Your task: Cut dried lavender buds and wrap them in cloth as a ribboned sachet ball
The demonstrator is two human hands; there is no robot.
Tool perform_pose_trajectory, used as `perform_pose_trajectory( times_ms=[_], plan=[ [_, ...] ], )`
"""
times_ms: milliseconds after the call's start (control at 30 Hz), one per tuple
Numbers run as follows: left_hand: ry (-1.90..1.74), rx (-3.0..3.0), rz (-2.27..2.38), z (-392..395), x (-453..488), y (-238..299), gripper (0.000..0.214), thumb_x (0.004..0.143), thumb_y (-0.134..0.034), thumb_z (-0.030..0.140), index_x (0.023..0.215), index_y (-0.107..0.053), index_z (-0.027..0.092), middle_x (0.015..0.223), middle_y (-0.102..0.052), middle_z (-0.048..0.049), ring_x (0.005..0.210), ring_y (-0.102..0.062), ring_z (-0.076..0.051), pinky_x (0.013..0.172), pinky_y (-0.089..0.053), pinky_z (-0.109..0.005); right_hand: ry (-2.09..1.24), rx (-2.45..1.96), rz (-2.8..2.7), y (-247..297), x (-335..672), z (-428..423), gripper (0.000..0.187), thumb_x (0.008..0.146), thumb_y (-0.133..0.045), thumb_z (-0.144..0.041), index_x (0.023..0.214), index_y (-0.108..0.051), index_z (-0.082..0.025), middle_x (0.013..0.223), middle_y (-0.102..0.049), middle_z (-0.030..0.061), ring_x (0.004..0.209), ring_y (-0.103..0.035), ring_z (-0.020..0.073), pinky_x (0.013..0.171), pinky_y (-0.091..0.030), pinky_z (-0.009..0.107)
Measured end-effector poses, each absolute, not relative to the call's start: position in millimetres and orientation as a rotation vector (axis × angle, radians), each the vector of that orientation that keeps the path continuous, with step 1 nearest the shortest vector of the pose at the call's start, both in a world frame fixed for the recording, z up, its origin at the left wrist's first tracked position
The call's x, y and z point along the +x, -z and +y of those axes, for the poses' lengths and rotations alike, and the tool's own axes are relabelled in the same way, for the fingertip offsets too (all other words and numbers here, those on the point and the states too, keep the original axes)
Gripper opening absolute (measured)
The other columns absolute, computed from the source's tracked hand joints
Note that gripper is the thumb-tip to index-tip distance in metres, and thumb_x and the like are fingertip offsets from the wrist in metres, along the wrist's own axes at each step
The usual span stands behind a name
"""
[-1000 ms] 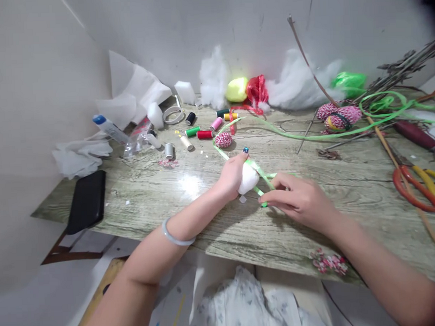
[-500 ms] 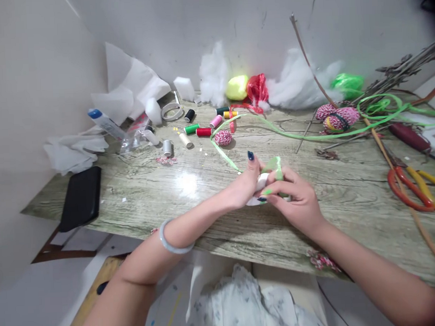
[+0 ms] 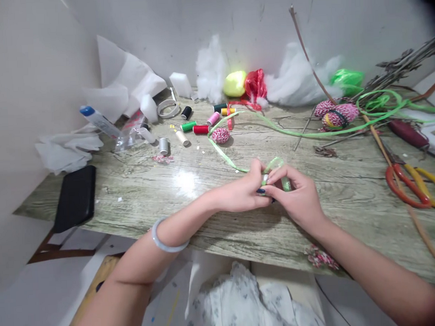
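Note:
My left hand [image 3: 245,188] is closed around a small white piece [image 3: 265,178], mostly hidden by the fingers. Green ribbon [image 3: 224,157] comes to it from the table, and a loop of the ribbon stands up between the hands. My right hand [image 3: 298,193] pinches the ribbon close against the left fingertips. Behind the hands, the ribbon's long end curves past a red-and-white ball of twine [image 3: 220,135] and runs right to a tangle of ribbon [image 3: 379,103].
Several thread spools [image 3: 201,129] lie at the back middle, near a roll of white tape [image 3: 168,108]. Scissors [image 3: 408,186] and a brown stem [image 3: 422,228] lie right. A black phone-like slab [image 3: 75,198] is left. Stuffing [image 3: 296,78] lines the wall.
My left hand has turned over and its raised thumb has come down, covering more of the white piece. The right hand stays near it. The whole view has shifted slightly.

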State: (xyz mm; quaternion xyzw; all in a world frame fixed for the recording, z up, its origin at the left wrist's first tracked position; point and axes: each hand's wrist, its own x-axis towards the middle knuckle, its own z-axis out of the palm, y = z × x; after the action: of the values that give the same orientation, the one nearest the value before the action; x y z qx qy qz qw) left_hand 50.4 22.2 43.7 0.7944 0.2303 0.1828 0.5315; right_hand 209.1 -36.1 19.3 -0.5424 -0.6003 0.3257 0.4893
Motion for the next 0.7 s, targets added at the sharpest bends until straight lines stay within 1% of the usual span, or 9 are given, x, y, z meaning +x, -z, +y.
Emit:
perform_pose_trajectory(
  times_ms=[100, 167, 200, 233, 300, 367, 467, 533, 700],
  plan=[
    [-0.522, 1.978, 0.565, 21, 52, -37, 0.035, 0.08, -0.057, 0.02, 0.103, -0.031, 0.019, 0.106, -0.048, -0.0096, 0.089, -0.059, -0.018, 0.071, -0.05, -0.03, -0.792, -1.414, -1.341, -14, 212, -30, 0.033, 0.064, -0.077, -0.029, 0.083, -0.05, -0.023, 0.081, -0.056, -0.002, 0.074, -0.052, 0.0147, 0.065, -0.041, 0.026],
    [-0.596, 2.075, 0.574, 21, 53, -32, 0.046, 0.08, -0.059, 0.022, 0.113, -0.027, 0.019, 0.118, -0.042, -0.0152, 0.101, -0.058, -0.023, 0.079, -0.051, -0.035, -0.86, -1.452, -1.286, -12, 215, -26, 0.049, 0.058, -0.081, -0.031, 0.093, -0.047, -0.024, 0.085, -0.055, -0.0025, 0.075, -0.052, 0.0144, 0.064, -0.042, 0.026],
    [-0.644, 2.133, 0.565, 22, 54, -29, 0.052, 0.079, -0.061, 0.023, 0.116, -0.024, 0.019, 0.123, -0.039, -0.0176, 0.11, -0.054, -0.027, 0.085, -0.05, -0.039, -0.939, -1.445, -1.29, -11, 217, -24, 0.054, 0.057, -0.081, -0.033, 0.097, -0.046, -0.024, 0.087, -0.056, -0.0022, 0.076, -0.053, 0.0145, 0.065, -0.043, 0.026],
    [-0.696, 2.193, 0.547, 23, 55, -27, 0.056, 0.078, -0.063, 0.024, 0.117, -0.023, 0.019, 0.126, -0.036, -0.0191, 0.118, -0.049, -0.03, 0.09, -0.048, -0.044, -1.043, -1.424, -1.312, -11, 219, -23, 0.055, 0.058, -0.08, -0.034, 0.1, -0.047, -0.024, 0.089, -0.057, -0.0015, 0.077, -0.054, 0.0148, 0.066, -0.044, 0.026],
    [-0.782, 2.298, 0.507, 26, 57, -24, 0.063, 0.075, -0.068, 0.024, 0.118, -0.021, 0.02, 0.128, -0.032, -0.0204, 0.128, -0.039, -0.034, 0.097, -0.043, -0.05, -1.244, -1.374, -1.366, -13, 222, -21, 0.049, 0.063, -0.077, -0.036, 0.103, -0.052, -0.022, 0.091, -0.06, 0.0005, 0.078, -0.056, 0.0157, 0.067, -0.045, 0.027],
    [-0.83, 2.36, 0.496, 30, 57, -22, 0.064, 0.075, -0.069, 0.025, 0.117, -0.021, 0.021, 0.129, -0.032, -0.0204, 0.129, -0.037, -0.035, 0.098, -0.042, -0.053, -1.331, -1.35, -1.415, -16, 223, -20, 0.039, 0.069, -0.072, -0.036, 0.101, -0.058, -0.021, 0.09, -0.063, 0.0018, 0.078, -0.056, 0.0166, 0.069, -0.045, 0.029],
    [-0.869, 2.381, 0.5, 33, 56, -24, 0.064, 0.075, -0.07, 0.027, 0.117, -0.022, 0.021, 0.129, -0.033, -0.0209, 0.129, -0.038, -0.036, 0.094, -0.044, -0.054, -1.306, -1.353, -1.427, -18, 222, -21, 0.027, 0.072, -0.069, -0.036, 0.092, -0.063, -0.019, 0.083, -0.063, 0.0018, 0.076, -0.054, 0.0168, 0.069, -0.045, 0.029],
    [-0.877, 2.377, 0.476, 33, 55, -27, 0.063, 0.075, -0.071, 0.027, 0.116, -0.024, 0.02, 0.129, -0.035, -0.0207, 0.129, -0.038, -0.035, 0.093, -0.044, -0.052, -1.31, -1.362, -1.349, -15, 220, -21, 0.03, 0.072, -0.069, -0.038, 0.094, -0.062, -0.018, 0.079, -0.061, 0.0004, 0.072, -0.053, 0.0155, 0.066, -0.044, 0.028],
    [-0.735, 2.34, 0.417, 26, 58, -29, 0.053, 0.079, -0.066, 0.019, 0.117, -0.03, 0.02, 0.129, -0.038, -0.0185, 0.125, -0.044, -0.031, 0.098, -0.043, -0.049, -1.388, -1.315, -1.081, -5, 213, -22, 0.044, 0.066, -0.075, -0.038, 0.103, -0.061, -0.02, 0.079, -0.059, -0.0018, 0.067, -0.051, 0.012, 0.059, -0.041, 0.023]
  ],
)
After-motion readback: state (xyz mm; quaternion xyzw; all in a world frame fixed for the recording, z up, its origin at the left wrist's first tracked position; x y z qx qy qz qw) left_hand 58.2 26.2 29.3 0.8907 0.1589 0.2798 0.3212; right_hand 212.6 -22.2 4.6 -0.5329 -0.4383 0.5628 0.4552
